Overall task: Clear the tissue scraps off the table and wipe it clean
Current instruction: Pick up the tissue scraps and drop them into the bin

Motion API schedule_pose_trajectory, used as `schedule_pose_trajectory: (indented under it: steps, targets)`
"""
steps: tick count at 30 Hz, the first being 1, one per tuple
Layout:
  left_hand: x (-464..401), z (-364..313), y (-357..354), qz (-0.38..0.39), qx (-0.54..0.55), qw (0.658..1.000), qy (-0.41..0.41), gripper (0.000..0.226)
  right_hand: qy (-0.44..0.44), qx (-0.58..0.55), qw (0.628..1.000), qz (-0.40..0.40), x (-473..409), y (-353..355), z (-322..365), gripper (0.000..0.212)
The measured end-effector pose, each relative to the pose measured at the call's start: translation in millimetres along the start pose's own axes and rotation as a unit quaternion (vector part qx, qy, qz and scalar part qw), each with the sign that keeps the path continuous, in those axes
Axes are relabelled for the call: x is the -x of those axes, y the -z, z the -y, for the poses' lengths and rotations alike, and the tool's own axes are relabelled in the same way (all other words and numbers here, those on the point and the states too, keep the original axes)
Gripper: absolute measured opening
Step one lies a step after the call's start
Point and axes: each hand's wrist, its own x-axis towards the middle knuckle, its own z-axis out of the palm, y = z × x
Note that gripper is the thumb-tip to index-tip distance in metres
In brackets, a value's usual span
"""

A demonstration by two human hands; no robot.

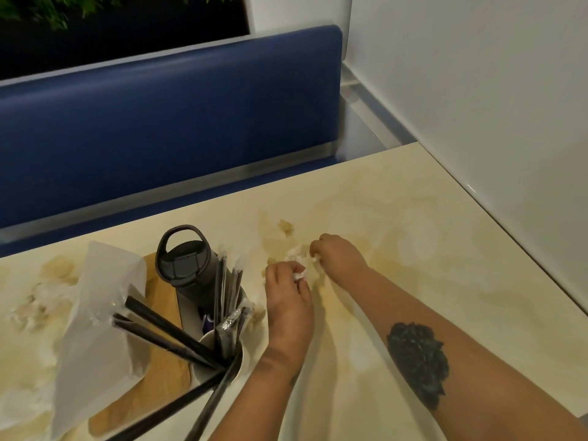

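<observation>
- Left hand (pixel 288 292) pinches a white tissue scrap (pixel 299 275) between curled fingers; right hand (pixel 337 254) pinches another bit (pixel 316 258), both over the table (pixel 445 249).
- A loose wad (pixel 296 252) lies between them; another scrap (pixel 286 226) lies just beyond.
- Soggy tissue may tear under the pinch, leaving crumbs.
- The left forearm passes close to the straw cup (pixel 219 354) and bottle (pixel 186 259); a careless sweep could tip them.
- More scraps (pixel 28 310) sit far left, easily missed.

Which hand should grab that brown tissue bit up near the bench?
Probably the right hand: it sits nearest the brown tissue scrap. The left hand is farther back, pinching white tissue.
</observation>
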Motion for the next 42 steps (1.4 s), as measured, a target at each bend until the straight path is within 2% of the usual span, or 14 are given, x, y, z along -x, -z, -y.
schedule_pose_trajectory:
  steps: [3,6,10,15,19,27,34,35,42]
  targets:
    - [-0.9,-2.1,-0.1,0.007,0.007,1.000,-0.003,0.017,-0.052,-0.112,0.991,-0.053,2.0,16.3,-6.2,0.032]
    - [-2.0,-6.8,-1.9,0.014,0.011,1.000,-0.009,0.017,-0.111,-0.225,0.960,-0.121,10.0,38.9,-11.5,0.030]
    - [0.4,-17.4,-6.2,0.035,0.011,0.999,-0.024,0.018,-0.146,-0.302,0.925,-0.179,28.6,56.5,-23.6,0.028]
    - [5.0,-34.0,-19.3,0.088,0.005,0.994,-0.059,0.016,-0.164,-0.328,0.906,-0.212,66.1,73.6,-36.3,0.027]
    - [16.1,-48.9,-34.0,0.135,0.009,0.984,-0.117,0.014,-0.174,-0.414,0.860,-0.243,109.8,84.7,-41.6,0.028]
    - [53.7,-83.7,-68.4,0.225,0.011,0.955,-0.195,0.017,-0.229,-0.384,0.842,-0.301,201.0,88.6,-66.3,0.027]
    - [98.9,-106.0,-96.3,0.307,0.006,0.915,-0.261,0.014,-0.311,-0.368,0.809,-0.338,281.2,78.7,-91.9,0.032]
    - [122.4,-117.4,-107.8,0.342,0.006,0.896,-0.284,0.014,-0.343,-0.353,0.792,-0.362,313.9,75.1,-101.0,0.032]
    - [180.9,-119.6,-136.4,0.465,-0.031,0.811,-0.354,0.015,-0.429,-0.350,0.736,-0.391,391.6,56.9,-112.3,0.029]
